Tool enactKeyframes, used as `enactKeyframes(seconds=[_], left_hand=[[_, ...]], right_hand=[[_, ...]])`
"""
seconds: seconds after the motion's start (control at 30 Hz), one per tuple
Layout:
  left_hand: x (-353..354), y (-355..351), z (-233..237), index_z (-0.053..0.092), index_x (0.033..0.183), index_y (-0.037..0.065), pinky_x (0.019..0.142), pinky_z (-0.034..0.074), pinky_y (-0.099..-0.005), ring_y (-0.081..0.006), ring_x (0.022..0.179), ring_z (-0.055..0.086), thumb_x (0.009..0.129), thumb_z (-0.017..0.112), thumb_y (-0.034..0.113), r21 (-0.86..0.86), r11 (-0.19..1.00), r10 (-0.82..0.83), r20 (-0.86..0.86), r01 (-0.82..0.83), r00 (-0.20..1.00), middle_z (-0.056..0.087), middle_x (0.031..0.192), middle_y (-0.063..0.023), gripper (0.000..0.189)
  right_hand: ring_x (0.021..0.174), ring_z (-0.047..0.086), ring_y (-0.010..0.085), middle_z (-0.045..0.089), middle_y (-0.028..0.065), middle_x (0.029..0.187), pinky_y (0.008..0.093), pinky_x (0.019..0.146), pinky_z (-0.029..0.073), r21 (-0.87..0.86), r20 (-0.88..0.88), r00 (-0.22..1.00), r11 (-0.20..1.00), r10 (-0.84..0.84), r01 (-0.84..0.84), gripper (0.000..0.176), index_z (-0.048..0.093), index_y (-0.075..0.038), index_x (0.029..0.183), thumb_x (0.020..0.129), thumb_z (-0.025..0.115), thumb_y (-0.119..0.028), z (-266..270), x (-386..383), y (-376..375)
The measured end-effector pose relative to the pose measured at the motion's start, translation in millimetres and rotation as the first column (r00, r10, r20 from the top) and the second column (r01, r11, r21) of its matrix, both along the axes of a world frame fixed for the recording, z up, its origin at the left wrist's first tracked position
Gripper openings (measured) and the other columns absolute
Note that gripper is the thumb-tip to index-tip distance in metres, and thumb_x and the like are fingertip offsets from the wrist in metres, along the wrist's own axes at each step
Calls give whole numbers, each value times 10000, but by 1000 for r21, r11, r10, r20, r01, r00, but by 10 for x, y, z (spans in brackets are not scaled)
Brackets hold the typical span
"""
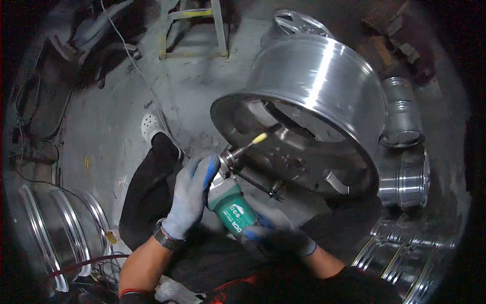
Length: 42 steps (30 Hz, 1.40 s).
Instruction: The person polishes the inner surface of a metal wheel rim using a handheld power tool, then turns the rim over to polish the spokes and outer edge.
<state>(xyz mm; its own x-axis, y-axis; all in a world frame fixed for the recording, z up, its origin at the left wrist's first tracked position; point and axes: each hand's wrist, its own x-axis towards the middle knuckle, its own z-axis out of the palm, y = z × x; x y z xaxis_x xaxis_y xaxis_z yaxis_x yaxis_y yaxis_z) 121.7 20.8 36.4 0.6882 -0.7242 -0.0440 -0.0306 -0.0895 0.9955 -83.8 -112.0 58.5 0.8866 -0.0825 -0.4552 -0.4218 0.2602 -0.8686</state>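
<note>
My gloved left hand [190, 192] is closed around the metal head of a green power grinder [235, 215]. The grinder's body has white DCA lettering. My gloved right hand [276, 230] wraps its rear end, with the fingers partly hidden behind it. From the head a thin shaft with a yellow tip [259, 138] points up and right, overlapping the opening of a large silver wheel rim [309, 71]. That rim lies tilted on its side, its open end facing me. A dark rod [253, 185] also shows between the grinder head and the rim.
Another spoked wheel [298, 23] is behind the big rim. More shiny rims [402, 177] line the right side, and others [66, 223] stand at lower left. A metal stand [192, 30] is at the back. A pale cable [139, 71] runs along the floor past my white clog [150, 126].
</note>
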Motion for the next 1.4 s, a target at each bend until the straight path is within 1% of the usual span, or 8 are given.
enactKeyframes(seconds=[0.13, 0.4, 0.5, 0.57, 0.63, 0.9, 1.1, 1.4], left_hand=[[119, 21, 100, 650, 1221, -77, 979, 464, -311, -149, 1068, 607, 1076, 556, 313, -23, 993, 114, -131, -118, 985, 696, 1121, -117, 426], [249, 107, 64, 628, 1240, -90, 991, 518, -382, -359, 1115, 677, 1071, 537, 118, -12, 994, 103, 486, -112, 868, 682, 1221, -244, 283], [42, 8, 127, 640, 1270, -67, 1018, 482, -342, -267, 1114, 674, 1086, 538, 290, 67, 983, 170, 23, -171, 985, 694, 1213, -205, 415], [-37, -18, -41, 652, 1272, -53, 928, 476, -304, -156, 1009, 614, 1076, 547, 382, 26, 998, 54, 143, -58, 988, 695, 1096, -118, 488], [-164, -80, -44, 649, 1282, -46, 870, 469, -285, -130, 966, 586, 1076, 552, 405, 107, 992, 67, -69, -59, 995, 684, 1068, -92, 505], [-348, -131, -159, 639, 1264, -64, 969, 471, -351, -228, 1048, 634, 1109, 489, 336, 58, 997, 52, 106, -58, 993, 684, 1150, -179, 454], [-115, -2, -112, 648, 1269, -45, 998, 478, -365, -233, 1079, 654, 1113, 424, 243, -20, 985, 166, -206, -174, 964, 706, 1161, -146, 396], [-326, -17, -98, 644, 1280, -37, 979, 485, -354, -225, 1021, 663, 1125, 417, 276, 57, 981, 189, -134, -183, 973, 709, 1104, -124, 417]], right_hand=[[1229, 600, 207, 602, 145, 1393, 346, 1064, 472, -3, -41, 999, 1000, 25, -25, 836, 323, 5, 1622, 960, 744, -286, 204, 245, -16], [1195, 616, 213, 645, 178, 1340, 355, 1074, 452, -242, 109, 989, 968, 100, -71, 804, 388, -13, 1602, 956, 744, -333, 83, 364, -106], [1335, 567, 252, 537, 200, 1510, 376, 1145, 425, -173, -57, 997, 983, 48, -57, 811, 391, 40, 1581, 926, 770, -251, 53, 147, -112], [1301, 584, 247, 565, 187, 1473, 376, 1107, 458, -114, 40, 999, 993, 10, -5, 816, 377, 43, 1588, 937, 767, -258, -54, -31, -134], [1244, 598, 229, 602, 180, 1401, 361, 1074, 468, -91, 49, 999, 996, -6, 10, 813, 357, 19, 1604, 953, 755, -263, -85, -165, -167], [1178, 654, 253, 662, 214, 1317, 360, 1026, 498, -269, 78, 995, 963, 55, -32, 797, 362, -45, 1621, 959, 752, -255, -73, -320, -297], [1153, 698, 298, 685, 227, 1308, 384, 1044, 503, -354, 191, 969, 932, 157, -81, 791, 382, -48, 1606, 962, 737, -343, -142, 24, -381], [1182, 704, 297, 698, 222, 1309, 390, 1043, 520, -422, 278, 935, 902, 221, -88, 758, 406, -66, 1595, 976, 727, -365, -216, -121, -437]])
